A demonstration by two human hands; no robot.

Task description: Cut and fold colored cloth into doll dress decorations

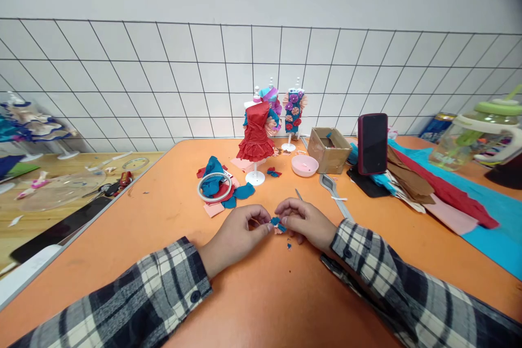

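Between my hands is a small piece of blue crepe paper (275, 221) with cut, ruffled edges, and bits of peach paper (279, 230) show just below it. My left hand (243, 230) pinches the left side of the blue piece with thumb and forefinger. My right hand (306, 221) has its fingers curled and its thumb pressed at the right side of the same piece. Its exact grip is partly hidden. Just beyond stands a small dress form in a ruffled red dress (256, 133) on a white base. A tiny blue scrap (289, 246) lies below my right fingers.
Left of centre, a white tape roll (199, 190) lies over blue, red and pink paper scraps. A pink bowl (304, 166), cardboard box (329, 151), grey scissors-like tool (335, 196) and propped phone (372, 144) stand to the right. Paper sheets (457, 196) and a bottle (460, 141) lie farther right.
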